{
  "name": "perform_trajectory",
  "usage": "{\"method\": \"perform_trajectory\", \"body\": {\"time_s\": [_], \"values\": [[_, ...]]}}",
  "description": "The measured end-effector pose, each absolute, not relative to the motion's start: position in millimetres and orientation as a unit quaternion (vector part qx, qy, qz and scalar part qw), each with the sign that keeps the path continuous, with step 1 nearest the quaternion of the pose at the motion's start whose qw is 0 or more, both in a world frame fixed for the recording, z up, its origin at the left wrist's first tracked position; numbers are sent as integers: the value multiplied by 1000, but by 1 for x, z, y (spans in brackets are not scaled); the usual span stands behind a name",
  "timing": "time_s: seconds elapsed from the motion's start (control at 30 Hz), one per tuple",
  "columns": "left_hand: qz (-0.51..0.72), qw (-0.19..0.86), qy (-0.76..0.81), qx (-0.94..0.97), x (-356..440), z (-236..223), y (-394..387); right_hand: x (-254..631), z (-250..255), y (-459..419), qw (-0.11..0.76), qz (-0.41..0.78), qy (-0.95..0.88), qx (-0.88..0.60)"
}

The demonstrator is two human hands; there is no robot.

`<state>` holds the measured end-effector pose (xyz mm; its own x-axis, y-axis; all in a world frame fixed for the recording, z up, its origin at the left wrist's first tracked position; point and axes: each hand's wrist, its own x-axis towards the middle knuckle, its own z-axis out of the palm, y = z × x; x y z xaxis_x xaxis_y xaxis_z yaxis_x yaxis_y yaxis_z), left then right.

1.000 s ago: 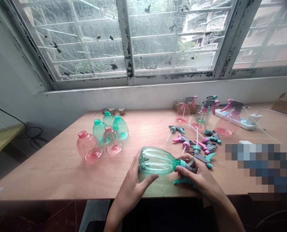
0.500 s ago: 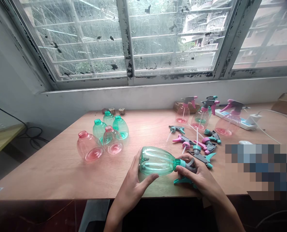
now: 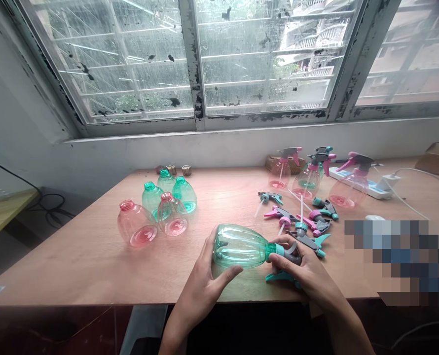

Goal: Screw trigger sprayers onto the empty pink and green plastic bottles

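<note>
A clear green spray bottle lies on its side in the air above the table's front part, its base to the left. My left hand is wrapped round the base end, thumb below. At the neck, my right hand grips the grey and teal spray head, which sits against the bottle's mouth. How far it is screwed on cannot be seen. Below my right fingers a teal trigger shows, partly hidden. Just beyond that hand lie several loose spray heads in grey, teal and pink.
Several open green and pink bottles stand on the left of the wooden table. Bottles with spray heads stand at the back right, near a white power strip and a cardboard box. Small wooden cubes sit by the wall.
</note>
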<state>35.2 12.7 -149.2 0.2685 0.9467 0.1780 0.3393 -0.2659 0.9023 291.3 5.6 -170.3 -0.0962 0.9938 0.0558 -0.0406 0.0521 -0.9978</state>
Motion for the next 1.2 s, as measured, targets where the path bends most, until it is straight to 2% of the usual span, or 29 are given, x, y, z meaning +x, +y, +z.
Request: {"method": "perform_trajectory", "body": {"time_s": [1.2], "values": [[385, 397, 465, 691, 36, -146, 12, 289, -169, 3, 502, 507, -526, -462]]}}
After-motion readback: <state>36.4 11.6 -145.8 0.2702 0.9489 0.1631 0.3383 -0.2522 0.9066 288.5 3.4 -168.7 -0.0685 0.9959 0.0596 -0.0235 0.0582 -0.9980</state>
